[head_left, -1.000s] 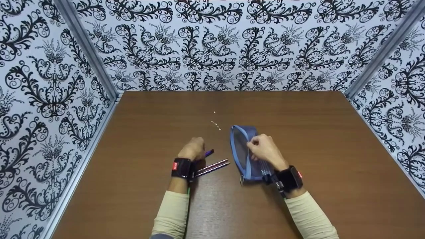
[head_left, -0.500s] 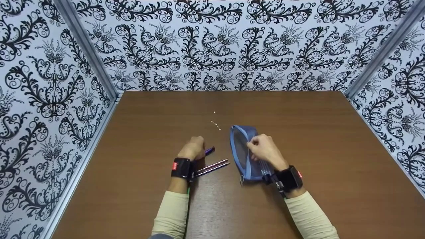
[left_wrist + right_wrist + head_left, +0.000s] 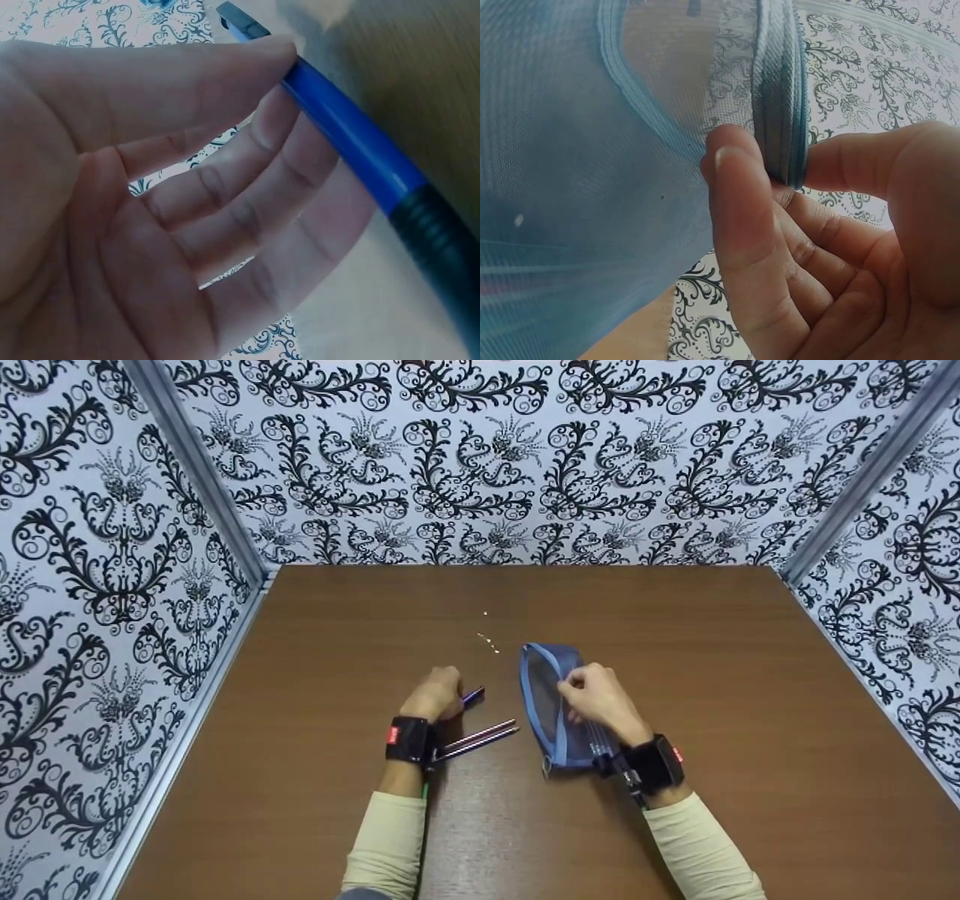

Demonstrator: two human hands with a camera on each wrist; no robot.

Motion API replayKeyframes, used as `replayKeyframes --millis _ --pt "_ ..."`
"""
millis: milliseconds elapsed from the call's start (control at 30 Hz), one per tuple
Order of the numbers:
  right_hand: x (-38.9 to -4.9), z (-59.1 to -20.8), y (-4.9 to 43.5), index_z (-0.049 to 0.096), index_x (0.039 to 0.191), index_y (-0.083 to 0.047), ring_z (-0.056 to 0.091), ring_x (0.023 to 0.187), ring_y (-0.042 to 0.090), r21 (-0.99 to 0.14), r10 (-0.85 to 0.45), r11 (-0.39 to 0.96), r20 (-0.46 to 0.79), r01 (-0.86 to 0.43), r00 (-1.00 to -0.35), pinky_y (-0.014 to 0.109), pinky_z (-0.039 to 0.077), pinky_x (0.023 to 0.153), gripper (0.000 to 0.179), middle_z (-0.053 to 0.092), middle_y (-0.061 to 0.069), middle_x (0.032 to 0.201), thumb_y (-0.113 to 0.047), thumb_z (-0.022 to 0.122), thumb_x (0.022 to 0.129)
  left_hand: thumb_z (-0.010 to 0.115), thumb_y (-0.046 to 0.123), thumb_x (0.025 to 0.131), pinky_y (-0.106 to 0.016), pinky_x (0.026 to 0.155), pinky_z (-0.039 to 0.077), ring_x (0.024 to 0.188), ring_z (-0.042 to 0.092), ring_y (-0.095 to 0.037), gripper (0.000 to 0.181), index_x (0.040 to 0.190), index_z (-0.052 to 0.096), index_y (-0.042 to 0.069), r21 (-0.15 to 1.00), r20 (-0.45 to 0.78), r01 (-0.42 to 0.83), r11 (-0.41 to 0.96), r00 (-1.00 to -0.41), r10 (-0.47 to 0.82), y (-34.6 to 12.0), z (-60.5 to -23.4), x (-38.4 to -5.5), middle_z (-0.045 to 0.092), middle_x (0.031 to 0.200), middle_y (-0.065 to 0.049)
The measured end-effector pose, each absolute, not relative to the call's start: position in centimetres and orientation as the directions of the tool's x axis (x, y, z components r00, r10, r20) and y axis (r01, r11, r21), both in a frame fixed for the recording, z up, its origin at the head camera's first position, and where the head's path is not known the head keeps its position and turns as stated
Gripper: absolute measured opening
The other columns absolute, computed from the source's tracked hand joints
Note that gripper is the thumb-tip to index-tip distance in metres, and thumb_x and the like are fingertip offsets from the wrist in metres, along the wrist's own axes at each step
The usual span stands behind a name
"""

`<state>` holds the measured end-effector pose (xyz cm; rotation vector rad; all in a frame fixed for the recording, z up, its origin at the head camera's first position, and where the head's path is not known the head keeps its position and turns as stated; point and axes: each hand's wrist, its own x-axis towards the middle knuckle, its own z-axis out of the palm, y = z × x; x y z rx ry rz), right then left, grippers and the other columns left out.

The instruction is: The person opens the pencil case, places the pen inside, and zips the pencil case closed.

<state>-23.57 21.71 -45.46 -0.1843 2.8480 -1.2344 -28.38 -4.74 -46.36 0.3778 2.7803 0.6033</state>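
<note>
My left hand (image 3: 439, 694) pinches a blue pen (image 3: 352, 135) with a black grip between thumb and fingertips. In the head view the pen's end shows past the fingers, pointing toward the pouch. My right hand (image 3: 600, 701) pinches the zippered edge of a blue mesh pencil case (image 3: 570, 150), thumb on one side and fingers on the other. The case's mouth gapes toward the left hand. Long thin things (image 3: 598, 741) show through its mesh near the right wrist. Two striped pencils (image 3: 495, 729) lie on the table beside the left wrist, their near ends hidden behind the wrist strap.
The brown wooden table (image 3: 360, 607) carries a few small white specks (image 3: 489, 642) beyond the hands. Patterned panels (image 3: 495, 457) enclose it at the back and both sides, with metal posts (image 3: 202, 465) at the corners. Black straps hold cameras on both wrists.
The pen in my left hand has turned slightly, its showing end shifting a little away from me. My right hand and the pencil case have stayed in place.
</note>
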Motion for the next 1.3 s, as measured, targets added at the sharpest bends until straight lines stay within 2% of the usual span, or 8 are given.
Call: replayKeyframes --millis 133,433,600,733,867,967,1067,1300 --pt "-23.64 -45.55 21.68 0.069 0.074 -0.003 0.066 0.050 0.023 -0.716 -0.129 0.689 0.032 -0.113 -0.991 0.027 0.055 0.045 0.024 0.065 0.006 0.059 -0.012 0.059 0.093 0.064 -0.005 0.077 -0.035 0.070 0.055 0.076 0.058 -0.021 0.012 0.084 0.071 0.003 0.463 -0.165 0.214 0.860 -0.933 0.321 -4.75 -46.47 -28.50 0.068 0.086 -0.008" --pt "-23.65 -45.68 21.71 0.069 0.074 -0.003 0.065 0.049 0.021 -0.722 -0.124 0.685 0.023 -0.102 -0.992 0.027 0.055 0.045 0.023 0.065 0.005 0.059 -0.011 0.059 0.092 0.068 0.004 0.084 -0.041 0.076 0.057 0.084 0.065 -0.028 0.009 0.093 0.070 0.001 0.480 -0.082 0.263 0.837 -0.937 0.341 -4.60 -46.41 -28.59 0.070 0.089 -0.011" --pt "-23.64 -45.59 21.68 0.070 0.076 -0.002 0.065 0.048 0.021 -0.726 -0.122 0.682 0.013 -0.093 -0.992 0.028 0.055 0.045 0.021 0.064 0.004 0.058 -0.012 0.059 0.092 0.071 0.012 0.086 -0.047 0.081 0.056 0.090 0.068 -0.034 0.013 0.097 0.070 0.005 0.456 -0.032 0.287 0.842 -0.941 0.338 -4.62 -46.32 -28.57 0.072 0.090 -0.010" --pt "-23.65 -45.55 21.67 0.070 0.077 -0.002 0.065 0.049 0.021 -0.724 -0.122 0.684 0.010 -0.091 -0.993 0.028 0.055 0.045 0.021 0.065 0.004 0.059 -0.012 0.059 0.092 0.075 0.022 0.087 -0.048 0.086 0.055 0.095 0.069 -0.034 0.022 0.102 0.069 0.006 0.481 -0.016 0.290 0.827 -0.940 0.339 -4.61 -46.20 -28.55 0.074 0.095 -0.009" --pt "-23.62 -45.51 21.64 0.070 0.077 -0.003 0.065 0.049 0.020 -0.720 -0.119 0.688 0.011 -0.090 -0.993 0.028 0.055 0.045 0.022 0.065 0.004 0.060 -0.013 0.059 0.092 0.075 0.022 0.088 -0.049 0.086 0.054 0.094 0.069 -0.032 0.022 0.103 0.069 0.007 0.518 0.001 0.292 0.804 -0.940 0.341 -4.61 -46.19 -28.63 0.074 0.096 -0.009" --pt "-23.61 -45.53 21.63 0.070 0.076 -0.003 0.064 0.048 0.018 -0.716 -0.119 0.691 0.020 -0.098 -0.993 0.028 0.055 0.045 0.022 0.065 0.004 0.059 -0.012 0.059 0.092 0.072 0.014 0.088 -0.049 0.085 0.055 0.093 0.069 -0.031 0.017 0.103 0.069 0.008 0.535 0.035 0.301 0.789 -0.942 0.335 -4.62 -46.24 -28.68 0.074 0.096 -0.008" --pt "-23.61 -45.57 21.61 0.070 0.074 -0.004 0.064 0.046 0.017 -0.712 -0.122 0.693 0.038 -0.112 -0.992 0.028 0.055 0.045 0.022 0.064 0.003 0.057 -0.012 0.058 0.091 0.069 0.007 0.087 -0.048 0.086 0.055 0.095 0.069 -0.031 0.018 0.105 0.069 0.008 0.556 0.078 0.308 0.772 -0.944 0.320 -4.61 -46.25 -28.69 0.075 0.098 -0.007" --pt "-23.62 -45.55 21.57 0.070 0.075 -0.003 0.063 0.046 0.016 -0.715 -0.121 0.689 0.043 -0.115 -0.992 0.028 0.055 0.045 0.022 0.064 0.003 0.057 -0.011 0.058 0.091 0.067 0.006 0.091 -0.047 0.090 0.055 0.099 0.070 -0.030 0.021 0.112 0.067 0.005 0.643 0.103 0.278 0.714 -0.955 0.279 -4.46 -46.16 -28.78 0.074 0.105 -0.010"
